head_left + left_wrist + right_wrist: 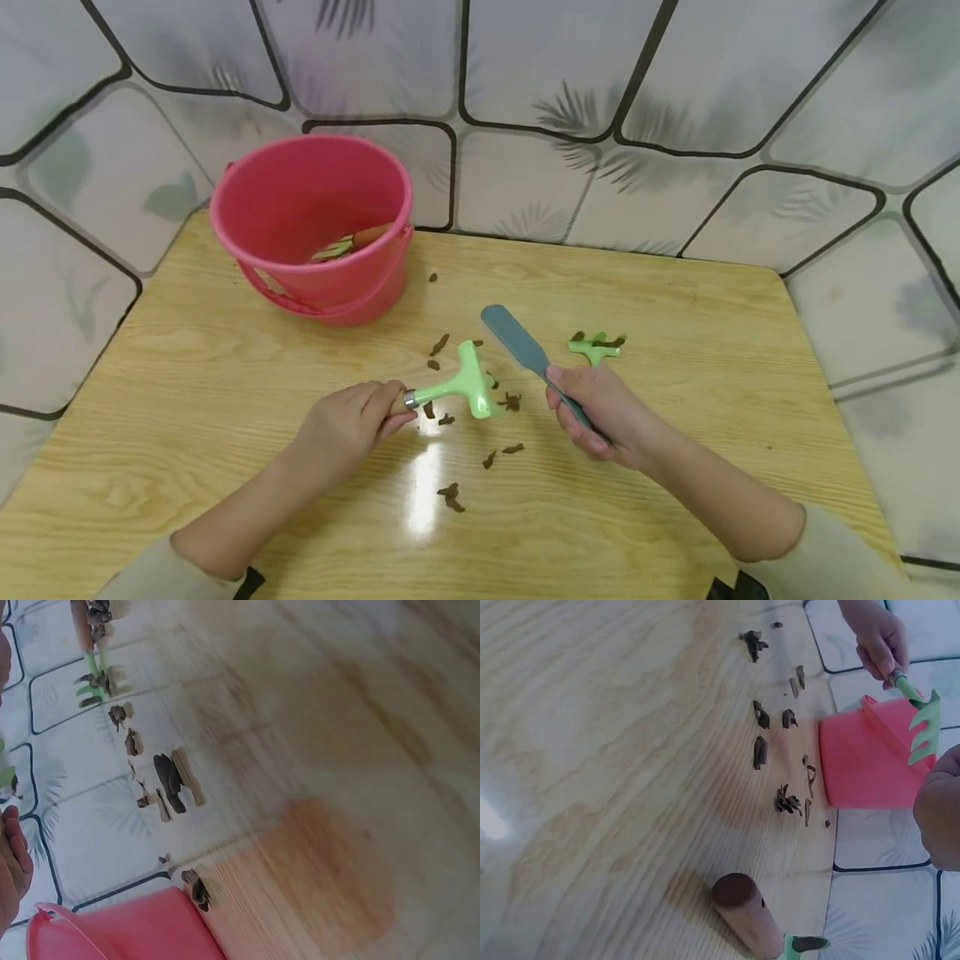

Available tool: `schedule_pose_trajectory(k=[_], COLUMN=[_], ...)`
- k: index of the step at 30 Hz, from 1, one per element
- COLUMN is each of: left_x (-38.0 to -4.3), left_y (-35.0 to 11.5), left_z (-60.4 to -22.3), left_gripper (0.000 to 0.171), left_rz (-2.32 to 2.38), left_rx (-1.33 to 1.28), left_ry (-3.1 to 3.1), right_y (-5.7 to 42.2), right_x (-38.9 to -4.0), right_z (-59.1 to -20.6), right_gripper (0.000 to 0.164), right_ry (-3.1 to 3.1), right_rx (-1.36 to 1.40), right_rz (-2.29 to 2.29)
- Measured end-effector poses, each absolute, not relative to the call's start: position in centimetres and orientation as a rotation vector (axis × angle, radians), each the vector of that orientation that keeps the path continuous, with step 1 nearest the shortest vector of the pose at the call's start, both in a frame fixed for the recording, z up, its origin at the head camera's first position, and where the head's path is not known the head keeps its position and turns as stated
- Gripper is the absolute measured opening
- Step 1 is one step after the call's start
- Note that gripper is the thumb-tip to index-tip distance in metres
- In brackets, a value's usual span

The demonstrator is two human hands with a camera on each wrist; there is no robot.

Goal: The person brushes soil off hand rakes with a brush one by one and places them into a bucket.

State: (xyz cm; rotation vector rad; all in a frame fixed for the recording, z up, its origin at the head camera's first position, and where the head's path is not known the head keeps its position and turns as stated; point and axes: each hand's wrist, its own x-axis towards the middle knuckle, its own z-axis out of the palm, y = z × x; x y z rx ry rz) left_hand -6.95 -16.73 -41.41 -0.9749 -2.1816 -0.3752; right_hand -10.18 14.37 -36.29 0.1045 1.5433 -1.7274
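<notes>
My left hand (351, 421) grips the wooden handle of a small light-green hand rake (468, 383), its head raised over the table's middle. In my right hand (603, 412) is a grey-blue spatula (516, 337), its flat blade pointing up and left toward the rake. The thumb lies along the spatula's shaft. Brown crumbs (512, 402) are scattered on the table under and around the rake head. A second green rake (595, 348) lies just beyond the right hand, brown bits on its tines. Its wooden handle (748, 919) shows in the right wrist view.
A pink bucket (337, 287) stands at the back left, handle down on its side. Inside it lies a wooden-handled tool (367, 237). The wooden table (675, 517) ends at a patterned wall covering (517, 179) at the back.
</notes>
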Motion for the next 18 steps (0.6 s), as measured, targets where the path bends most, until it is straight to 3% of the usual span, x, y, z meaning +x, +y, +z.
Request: schedule_pose_trajectory(k=[10, 18], left_x=[-7.3, -7.2], left_y=[-17.0, -16.2], left_z=[-41.1, -40.4], left_gripper=[0.046, 0.049], left_rz=[-0.41, -0.251], left_rx=[-0.959, -0.958], left_ry=[-2.163, -2.213], right_y=[15.9, 14.4], right_x=[-5.5, -5.0], right_z=[-36.3, -35.6], right_gripper=[0.045, 0.044], right_ry=[1.672, 1.906], right_rx=[-0.35, -0.356], right_rz=[-1.671, -1.509])
